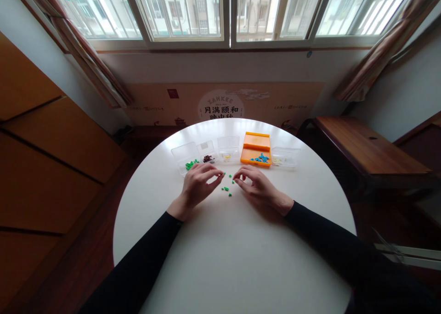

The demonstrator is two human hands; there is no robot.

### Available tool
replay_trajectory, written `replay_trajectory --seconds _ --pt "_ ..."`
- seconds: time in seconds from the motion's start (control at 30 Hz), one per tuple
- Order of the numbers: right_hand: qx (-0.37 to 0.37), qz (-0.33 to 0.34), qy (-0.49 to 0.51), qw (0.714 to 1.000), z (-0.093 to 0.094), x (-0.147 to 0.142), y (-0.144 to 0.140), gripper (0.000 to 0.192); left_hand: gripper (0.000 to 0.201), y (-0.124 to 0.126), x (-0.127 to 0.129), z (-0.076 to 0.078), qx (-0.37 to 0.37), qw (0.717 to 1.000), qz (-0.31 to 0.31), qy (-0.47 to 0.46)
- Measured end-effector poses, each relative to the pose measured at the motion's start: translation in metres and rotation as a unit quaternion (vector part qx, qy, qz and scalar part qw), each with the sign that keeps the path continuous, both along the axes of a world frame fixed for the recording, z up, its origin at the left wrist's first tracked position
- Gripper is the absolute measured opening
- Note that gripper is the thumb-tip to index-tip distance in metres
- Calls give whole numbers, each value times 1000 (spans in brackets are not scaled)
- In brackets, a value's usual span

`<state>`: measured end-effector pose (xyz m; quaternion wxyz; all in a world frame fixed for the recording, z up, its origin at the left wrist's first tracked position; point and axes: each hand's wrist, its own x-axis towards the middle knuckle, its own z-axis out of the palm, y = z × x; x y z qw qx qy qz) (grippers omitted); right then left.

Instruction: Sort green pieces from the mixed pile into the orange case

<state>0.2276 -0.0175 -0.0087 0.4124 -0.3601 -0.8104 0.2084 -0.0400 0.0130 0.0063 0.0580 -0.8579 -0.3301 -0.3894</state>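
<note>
My left hand is closed in a pinch, with a small green block at its fingertips. My right hand is also pinched, and another tiny green block shows at its thumb and fingertips. Between and just below the hands lie several loose green blocks on the white table. One more green piece sits between the two hands. Behind my left hand, a clear box holds a pile of green blocks, partly covered by the hand.
Along the far side of the round white table stand a clear box of dark brown pieces, a clear box with a few yellow pieces, an open orange case with blue pieces, and a clear box with pale pieces.
</note>
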Motion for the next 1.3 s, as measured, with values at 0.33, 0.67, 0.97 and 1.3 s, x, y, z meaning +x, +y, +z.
replay_trajectory --seconds 0.33,0.67,0.97,1.3 --pt "20 -56 -92 994 -11 4 0 4 15 22 -47 2 -116 952 284 16" --pt "40 -57 -103 992 -14 2 2 8 17 21 -49 5 -125 944 304 14" --pt "58 -53 -65 995 -12 -1 3 6 16 5 -22 7 -65 993 93 -14" --pt "71 -21 -10 997 -3 -4 1 9 11 -12 17 -3 -36 998 -58 -8"
